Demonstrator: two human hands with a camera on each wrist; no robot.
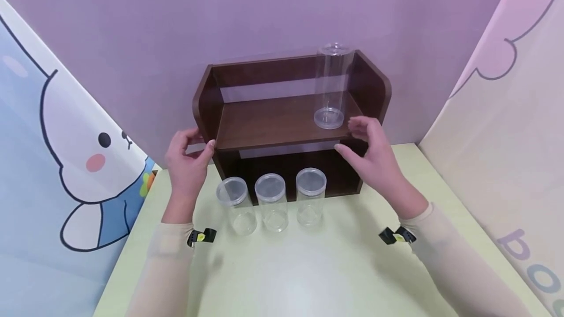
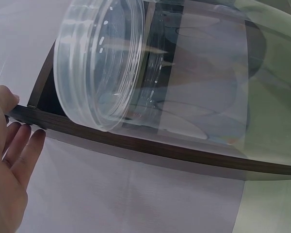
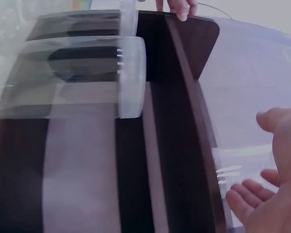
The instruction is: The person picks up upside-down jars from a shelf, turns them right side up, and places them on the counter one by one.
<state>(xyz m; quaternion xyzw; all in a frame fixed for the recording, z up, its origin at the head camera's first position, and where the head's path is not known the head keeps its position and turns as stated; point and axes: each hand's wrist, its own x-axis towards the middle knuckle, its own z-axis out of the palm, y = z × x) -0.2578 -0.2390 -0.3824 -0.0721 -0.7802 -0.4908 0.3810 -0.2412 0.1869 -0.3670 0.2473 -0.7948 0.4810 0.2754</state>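
Note:
A dark brown two-tier wooden shelf [image 1: 264, 121] stands against the back wall. My left hand [image 1: 187, 163] pinches its left side panel, thumb at the front edge and fingers behind, as the left wrist view shows on the shelf edge [image 2: 136, 143]. On the upper tier, toward the right, a tall clear plastic jar [image 1: 330, 82] stands upright. My right hand [image 1: 374, 160] is just in front of and to the right of that jar's base, thumb and fingers spread apart, holding nothing. In the right wrist view the right hand [image 3: 269, 184] has a gap between its thumb and fingers.
Three shorter clear jars with translucent lids, a left one [image 1: 232, 192], a middle one [image 1: 270, 190] and a right one [image 1: 311, 184], stand in a row before the lower tier. They sit on the pale green table [image 1: 282, 278]. A cartoon-printed panel [image 1: 79, 136] rises at left.

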